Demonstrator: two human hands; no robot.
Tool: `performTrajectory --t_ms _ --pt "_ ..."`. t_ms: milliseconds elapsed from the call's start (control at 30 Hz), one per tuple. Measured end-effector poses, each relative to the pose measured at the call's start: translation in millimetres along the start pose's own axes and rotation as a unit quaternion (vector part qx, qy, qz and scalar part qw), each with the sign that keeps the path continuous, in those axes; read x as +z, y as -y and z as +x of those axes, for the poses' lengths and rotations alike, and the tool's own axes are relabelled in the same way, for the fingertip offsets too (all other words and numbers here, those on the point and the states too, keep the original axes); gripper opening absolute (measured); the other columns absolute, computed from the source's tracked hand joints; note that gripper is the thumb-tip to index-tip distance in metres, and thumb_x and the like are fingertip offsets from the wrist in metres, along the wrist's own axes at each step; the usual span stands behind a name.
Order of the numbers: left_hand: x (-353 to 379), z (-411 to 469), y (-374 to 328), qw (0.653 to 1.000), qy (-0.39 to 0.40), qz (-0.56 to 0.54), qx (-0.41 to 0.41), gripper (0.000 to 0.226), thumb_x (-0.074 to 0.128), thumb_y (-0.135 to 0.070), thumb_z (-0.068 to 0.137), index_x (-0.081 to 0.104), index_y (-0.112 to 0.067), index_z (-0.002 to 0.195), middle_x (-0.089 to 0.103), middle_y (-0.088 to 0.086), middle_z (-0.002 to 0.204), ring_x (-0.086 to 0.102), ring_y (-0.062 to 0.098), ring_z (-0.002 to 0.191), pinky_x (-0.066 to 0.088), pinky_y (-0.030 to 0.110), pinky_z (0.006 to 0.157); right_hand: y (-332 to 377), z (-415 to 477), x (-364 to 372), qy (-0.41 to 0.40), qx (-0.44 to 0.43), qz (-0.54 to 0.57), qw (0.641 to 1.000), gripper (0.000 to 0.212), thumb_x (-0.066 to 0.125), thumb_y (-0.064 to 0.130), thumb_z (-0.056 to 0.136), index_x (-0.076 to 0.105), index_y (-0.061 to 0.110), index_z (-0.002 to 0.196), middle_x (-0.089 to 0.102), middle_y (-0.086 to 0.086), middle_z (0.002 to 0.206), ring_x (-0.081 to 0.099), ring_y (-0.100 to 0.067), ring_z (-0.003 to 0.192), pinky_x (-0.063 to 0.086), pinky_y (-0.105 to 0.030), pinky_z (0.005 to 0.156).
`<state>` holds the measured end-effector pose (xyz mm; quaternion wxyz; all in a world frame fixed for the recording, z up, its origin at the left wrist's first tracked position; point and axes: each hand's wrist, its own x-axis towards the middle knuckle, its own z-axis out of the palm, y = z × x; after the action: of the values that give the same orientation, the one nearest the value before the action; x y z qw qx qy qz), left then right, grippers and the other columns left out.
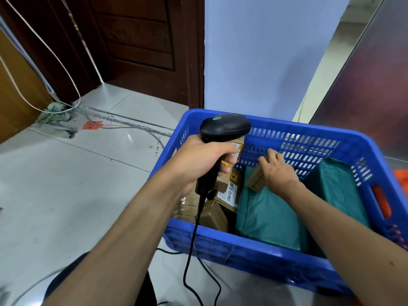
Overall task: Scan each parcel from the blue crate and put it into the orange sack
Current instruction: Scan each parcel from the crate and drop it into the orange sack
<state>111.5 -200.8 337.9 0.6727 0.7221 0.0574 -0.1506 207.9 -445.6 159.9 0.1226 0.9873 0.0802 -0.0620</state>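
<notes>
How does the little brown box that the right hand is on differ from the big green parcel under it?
The small brown box is bare cardboard with dark writing; the green parcel is wrapped in plain teal plastic. The box is far smaller than the parcel. The box leans tilted, gripped by the right hand; the parcel lies on its broad side, ungripped. Both sit in the blue crate.

Scanner [225,127], in left hand [205,157] grip: black, green top button. Crate [309,133] around both grips: blue, slotted. Small box [256,181], in right hand [279,171] grip: brown, dark markings, possibly lettering. Cartons [229,193] below scanner grip: brown, white labels. Mailers [269,215] beneath right grip: teal. Sack [401,180], right of that grip: orange.
</notes>
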Motion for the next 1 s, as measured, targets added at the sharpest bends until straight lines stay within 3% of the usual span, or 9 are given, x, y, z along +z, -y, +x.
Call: performTrajectory --t_ms 133,233,333,467,533,733,867,1000 --pt "7 -12 -1 0.999 0.032 0.014 0.000 0.005 0.073 -0.011 0.094 0.075 -0.007 0.096 0.074 0.009 0.080 0.062 0.019 0.067 0.055 0.030 0.070 -27 -13 11 -0.012 -0.005 -0.074 0.997 0.068 0.061 0.015 0.095 0.025 0.012 0.153 0.014 -0.019 0.163 0.032 -0.036 0.144 0.058 -0.032 0.087" --pt "4 -16 0 0.999 0.041 0.034 -0.003 0.004 0.073 -0.013 0.094 0.075 -0.009 0.095 0.075 0.007 0.081 0.063 0.017 0.068 0.057 0.027 0.071 -39 -24 14 -0.016 0.015 -0.080 0.997 0.057 0.058 0.026 0.096 0.035 0.013 0.147 0.040 -0.010 0.145 0.045 -0.029 0.130 0.054 -0.036 0.094" --pt "-3 -15 2 0.999 0.022 0.026 -0.005 0.008 0.073 -0.014 0.095 0.076 -0.007 0.098 0.076 0.007 0.082 0.064 0.019 0.072 0.057 0.031 0.076 -42 -29 4 0.004 0.077 0.020 0.997 0.054 0.062 0.044 0.092 0.044 0.015 0.134 0.052 -0.008 0.130 0.053 -0.028 0.121 0.050 -0.039 0.095" --pt "0 -11 -1 1.000 0.015 0.014 -0.001 0.008 0.072 -0.013 0.095 0.076 -0.006 0.096 0.075 0.007 0.080 0.064 0.022 0.073 0.054 0.035 0.078 -46 -37 -31 -0.002 0.142 0.127 0.982 0.060 0.058 0.067 0.088 0.050 0.016 0.117 0.065 -0.007 0.118 0.066 -0.030 0.106 0.051 -0.038 0.080" --pt "7 -10 -1 1.000 0.017 0.015 0.001 0.006 0.072 -0.012 0.094 0.076 -0.007 0.093 0.075 0.008 0.079 0.064 0.022 0.074 0.055 0.036 0.078 -50 -47 -51 -0.019 0.161 0.190 0.968 0.055 0.060 0.067 0.086 0.051 0.016 0.105 0.070 -0.008 0.109 0.068 -0.031 0.099 0.047 -0.036 0.072" --pt "27 -18 -2 0.999 0.029 0.036 0.009 0.006 0.074 -0.011 0.094 0.076 -0.006 0.091 0.071 0.009 0.082 0.061 0.021 0.069 0.052 0.037 0.076 -62 -101 -104 -0.061 0.132 0.322 0.935 0.045 0.064 0.064 0.089 0.055 0.023 0.105 0.064 0.001 0.097 0.059 -0.025 0.089 0.042 -0.035 0.072" --pt "28 -27 1 0.994 0.068 0.073 0.041 0.014 0.079 -0.020 0.093 0.078 -0.011 0.103 0.080 0.009 0.095 0.072 0.019 0.074 0.060 0.044 0.091 -72 -147 -126 -0.106 0.127 0.399 0.902 0.046 0.065 0.067 0.084 0.062 0.027 0.106 0.071 0.007 0.097 0.066 -0.017 0.088 0.050 -0.037 0.075" --pt "32 -42 3 0.990 0.095 0.086 0.064 0.014 0.079 -0.025 0.093 0.079 -0.013 0.100 0.077 0.004 0.086 0.069 0.017 0.074 0.060 0.040 0.086 -84 -190 -130 -0.121 0.132 0.438 0.881 0.058 0.061 0.080 0.072 0.062 0.030 0.103 0.074 0.011 0.093 0.072 -0.013 0.083 0.058 -0.041 0.078"
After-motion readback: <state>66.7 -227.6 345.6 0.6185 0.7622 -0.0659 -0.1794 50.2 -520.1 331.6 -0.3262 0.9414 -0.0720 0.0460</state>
